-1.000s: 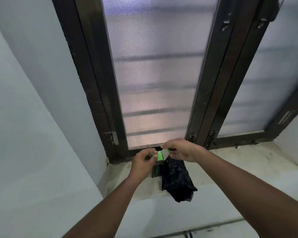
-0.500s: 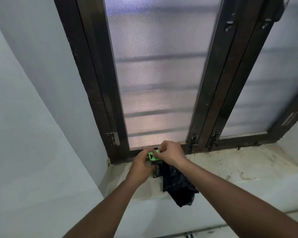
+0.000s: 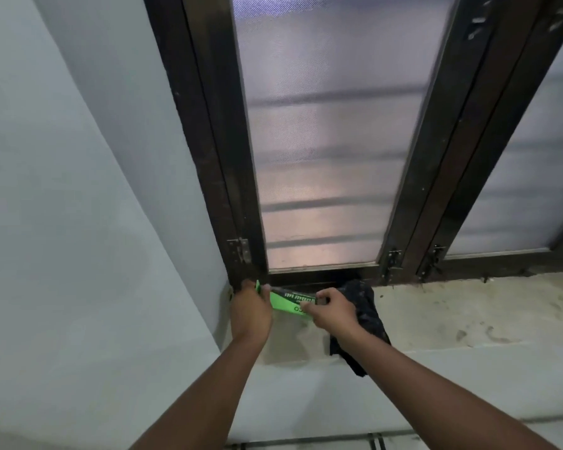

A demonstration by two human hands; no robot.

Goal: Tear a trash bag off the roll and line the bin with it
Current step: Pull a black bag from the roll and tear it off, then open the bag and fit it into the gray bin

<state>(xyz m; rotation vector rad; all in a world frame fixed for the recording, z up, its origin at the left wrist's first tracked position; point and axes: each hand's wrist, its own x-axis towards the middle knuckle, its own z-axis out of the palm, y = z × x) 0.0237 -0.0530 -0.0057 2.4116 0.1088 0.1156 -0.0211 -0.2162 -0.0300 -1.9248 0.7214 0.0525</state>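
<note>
At a window sill [image 3: 452,323], a person stretches the green paper label [image 3: 290,303] of a pack of garbage bags between both hands — the job looks barely begun. The black roll of bags [image 3: 366,306] lies on the sill against the dark window frame [image 3: 208,157], partly under the right wrist, its loose end drooping over the sill's front edge. No bag appears torn free yet, and no bin is in view; separating a bag, opening it and lining the bin all seem still ahead.

The left hand [image 3: 251,311] is closed on the label's left end near the corner of the frame, knuckles up. The right hand [image 3: 333,311] pinches the label's right end between thumb and forefinger, just beside the roll. Whether the label is already clear of the roll cannot be told from this angle. Both forearms reach forward from below, the hands near each other.
</note>
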